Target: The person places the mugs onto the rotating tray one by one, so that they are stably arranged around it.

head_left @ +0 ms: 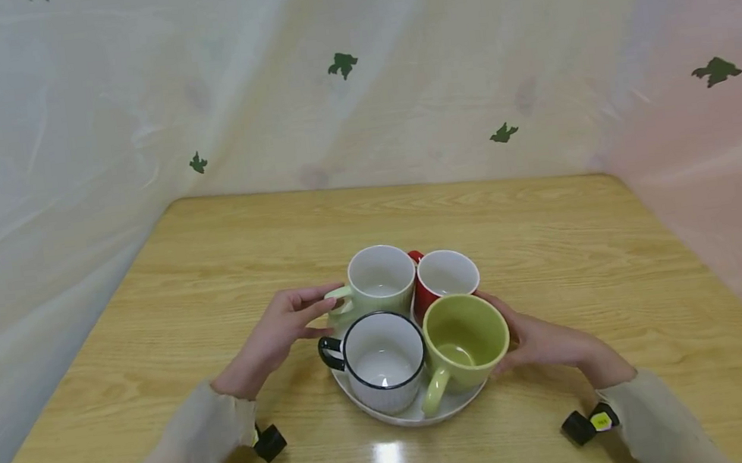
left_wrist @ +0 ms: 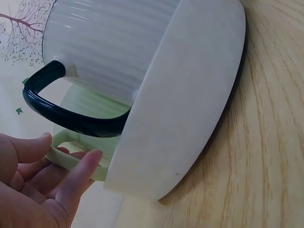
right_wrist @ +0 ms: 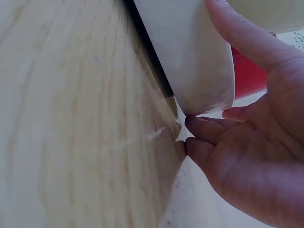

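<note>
A round white tray [head_left: 419, 414] carries several mugs. My left hand [head_left: 280, 327] is at the pale green mug [head_left: 379, 303], its thumb and fingers about the handle [left_wrist: 66, 159]. Nearer me stands a white mug with a black rim and black handle [head_left: 389, 391]. At the right, my right hand [head_left: 542, 336] holds the tray's side, thumb along the wall [right_wrist: 197, 57] and fingertips farther round it. Beside that hand is a yellow-green mug [head_left: 468, 331], its handle towards me. Behind it stands a red mug with a white inside [head_left: 448, 275], partly hidden.
The tray is on a wooden table [head_left: 210, 265]. A pale curtain with green leaf shapes [head_left: 411, 104] hangs behind the table and along both sides. Each wrist bears a small black device [head_left: 270, 443].
</note>
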`<state>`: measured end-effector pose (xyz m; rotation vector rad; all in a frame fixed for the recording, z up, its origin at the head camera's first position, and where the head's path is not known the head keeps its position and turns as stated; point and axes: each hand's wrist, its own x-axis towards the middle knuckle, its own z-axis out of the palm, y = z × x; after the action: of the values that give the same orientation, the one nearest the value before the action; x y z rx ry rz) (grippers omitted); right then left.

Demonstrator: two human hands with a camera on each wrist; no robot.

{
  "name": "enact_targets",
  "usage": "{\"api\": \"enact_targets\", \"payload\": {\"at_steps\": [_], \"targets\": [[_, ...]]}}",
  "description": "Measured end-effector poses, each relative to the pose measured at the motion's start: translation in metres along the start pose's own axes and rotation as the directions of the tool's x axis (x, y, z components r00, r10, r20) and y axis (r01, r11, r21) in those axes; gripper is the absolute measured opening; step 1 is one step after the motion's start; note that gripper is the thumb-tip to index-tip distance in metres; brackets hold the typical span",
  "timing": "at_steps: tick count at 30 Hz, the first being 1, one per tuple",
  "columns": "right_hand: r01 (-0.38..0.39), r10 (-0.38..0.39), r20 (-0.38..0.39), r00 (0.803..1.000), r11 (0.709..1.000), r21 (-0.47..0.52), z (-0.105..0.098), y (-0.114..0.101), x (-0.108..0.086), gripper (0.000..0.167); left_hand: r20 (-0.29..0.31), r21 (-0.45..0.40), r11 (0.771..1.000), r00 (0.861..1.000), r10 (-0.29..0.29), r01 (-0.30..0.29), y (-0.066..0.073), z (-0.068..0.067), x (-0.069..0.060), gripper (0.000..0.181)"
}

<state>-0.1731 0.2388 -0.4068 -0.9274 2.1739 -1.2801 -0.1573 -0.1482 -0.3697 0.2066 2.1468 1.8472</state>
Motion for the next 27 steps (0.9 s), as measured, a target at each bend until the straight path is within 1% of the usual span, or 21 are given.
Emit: {"api": "enact_targets", "payload": {"at_steps": [8, 12, 16, 23, 27], "targets": [[-0.024, 0.024, -0.012, 1.0, 1.0, -0.005, 0.003, -0.001, -0.002, 0.11, 0.05, 0.032, 0.999, 0.998, 0.036, -0.038, -0.004, -0.005, -0.004, 0.039], [-0.039, 0.038, -0.019, 0.999, 0.999, -0.026, 0.005, -0.001, -0.004, 0.111, 0.054, 0.04, 0.998, 0.997, 0.047, -0.049, -0.008, -0.006, -0.005, 0.039], [-0.043, 0.042, -0.023, 0.999, 0.998, -0.052, 0.006, -0.001, -0.003, 0.111, 0.035, 0.033, 0.998, 0.998, 0.06, -0.061, -0.011, -0.007, -0.005, 0.038], [-0.042, 0.04, -0.031, 0.999, 0.996, -0.082, 0.009, 0.0, -0.004, 0.111, -0.023, 0.042, 0.997, 0.998, 0.06, -0.059, -0.015, -0.007, -0.008, 0.034], [-0.029, 0.026, -0.035, 0.999, 0.997, -0.068, 0.01, 0.002, -0.005, 0.111, -0.04, 0.058, 0.996, 0.996, 0.076, -0.074, -0.019, -0.005, -0.008, 0.032]]}}
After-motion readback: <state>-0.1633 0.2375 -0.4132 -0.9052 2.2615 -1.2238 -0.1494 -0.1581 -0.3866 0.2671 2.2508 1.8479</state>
